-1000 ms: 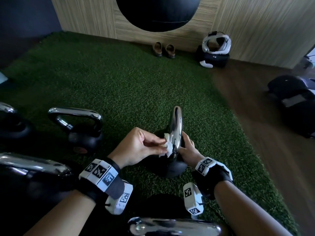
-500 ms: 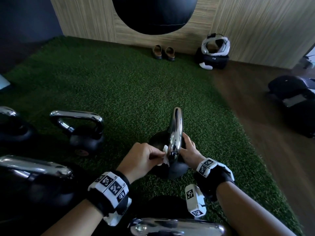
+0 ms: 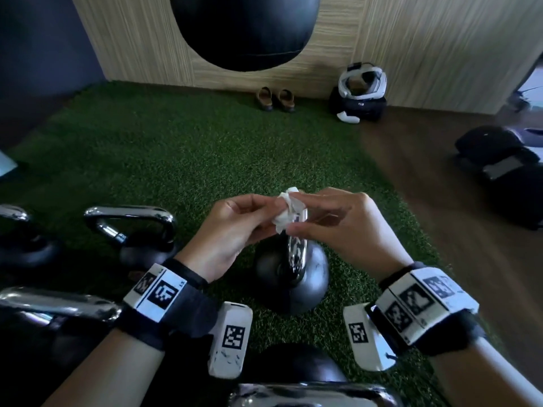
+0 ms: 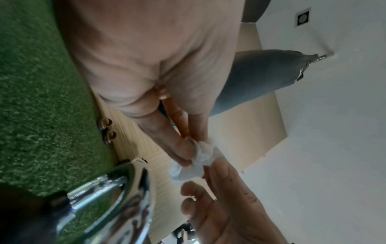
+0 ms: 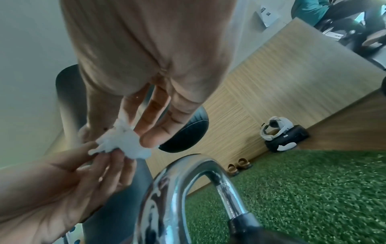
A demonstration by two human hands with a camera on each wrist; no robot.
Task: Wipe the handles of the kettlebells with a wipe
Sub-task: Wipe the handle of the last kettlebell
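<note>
Both hands have lifted off the kettlebell handle [image 3: 297, 254]; my left hand [image 3: 232, 227] and right hand [image 3: 338, 227] pinch the wipe [image 3: 286, 211] at 12 o'clock above it, so I judge I should refold to a fresh face before the next pass.

My arms are bare from the wrist bands [image 3: 164, 306] back, with no sleeves, and my left hand [image 3: 232, 230] and right hand [image 3: 343, 227] wear no gloves. Each wrist carries a wide black strap topped by a white block printed with black-and-white square code markers. A white, rounded camera box [image 3: 230, 339] with one such marker on its face hangs under each strap.
</note>
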